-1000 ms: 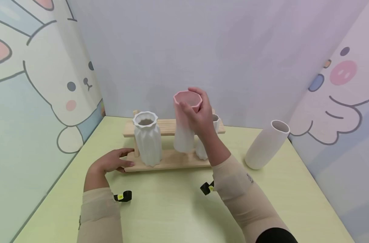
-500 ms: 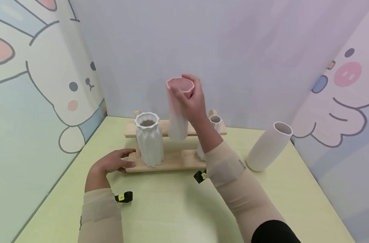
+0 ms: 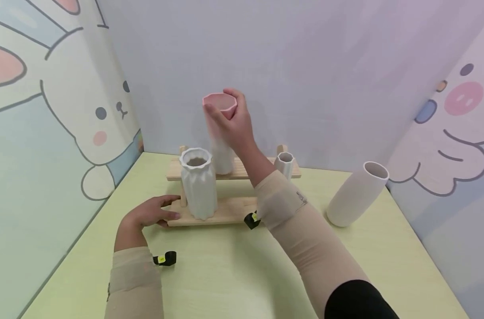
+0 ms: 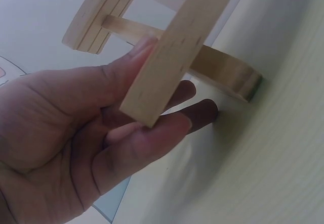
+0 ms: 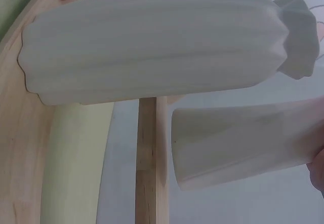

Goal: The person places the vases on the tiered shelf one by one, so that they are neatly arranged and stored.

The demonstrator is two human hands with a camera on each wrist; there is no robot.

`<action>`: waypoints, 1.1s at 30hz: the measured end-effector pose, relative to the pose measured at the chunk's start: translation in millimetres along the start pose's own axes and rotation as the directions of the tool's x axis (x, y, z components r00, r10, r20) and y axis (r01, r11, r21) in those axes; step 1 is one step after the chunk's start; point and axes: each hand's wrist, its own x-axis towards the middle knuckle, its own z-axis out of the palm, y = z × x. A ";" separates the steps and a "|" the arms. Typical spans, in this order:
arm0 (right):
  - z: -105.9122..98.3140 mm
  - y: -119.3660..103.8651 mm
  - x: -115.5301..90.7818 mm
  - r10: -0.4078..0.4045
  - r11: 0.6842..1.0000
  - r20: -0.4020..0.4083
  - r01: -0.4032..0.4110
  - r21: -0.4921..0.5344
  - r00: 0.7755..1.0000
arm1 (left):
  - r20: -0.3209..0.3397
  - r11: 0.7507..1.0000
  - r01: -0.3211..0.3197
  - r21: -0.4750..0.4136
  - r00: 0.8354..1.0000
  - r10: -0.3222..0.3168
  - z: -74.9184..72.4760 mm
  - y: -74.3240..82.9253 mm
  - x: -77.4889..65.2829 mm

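Note:
My right hand (image 3: 239, 126) grips a pink-to-white vase (image 3: 222, 150) near its faceted rim, thumb in front. The vase is upright with its base at the left part of the upper board of a two-tier wooden shelf (image 3: 245, 170). In the right wrist view, its base is very close to that board (image 5: 162, 193); contact is unclear. My left hand (image 3: 151, 212) holds the left end of the lower board, thumb above and fingers beneath, as the left wrist view shows (image 4: 167, 57). A white fluted vase (image 3: 200, 190) stands on the lower board beside that hand.
A narrow white vase (image 3: 284, 164) is at the shelf's right end, its lower part hidden by my right arm. Further right, a smooth white vase (image 3: 355, 195) stands on the pale table (image 3: 210, 274). A wall (image 3: 325, 88) closes off the back.
My right hand has lifted the pink-to-white vase and carried it left and back, from before the lower board to the upper one. The left hand keeps its hold on the shelf.

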 end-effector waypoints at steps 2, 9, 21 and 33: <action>3.2 2.2 1.9 0.011 1.000 0.010 -0.011 -0.005 1.000 | 0.010 1.000 -0.011 0.003 1.000 0.011 0.8 0.7 0.0; 10.7 9.0 3.4 0.024 0.999 0.055 -0.026 0.039 0.998 | 0.009 1.000 0.001 0.005 1.000 -0.001 3.1 3.8 1.3; 20.8 13.9 14.2 0.066 0.994 0.105 -0.075 0.077 0.992 | 0.010 1.000 0.001 0.007 1.000 -0.001 3.1 5.1 -1.1; 36.3 9.3 15.0 0.099 0.993 0.103 -0.106 0.060 0.990 | 0.020 1.000 -0.007 0.013 1.000 0.007 3.1 6.5 -3.4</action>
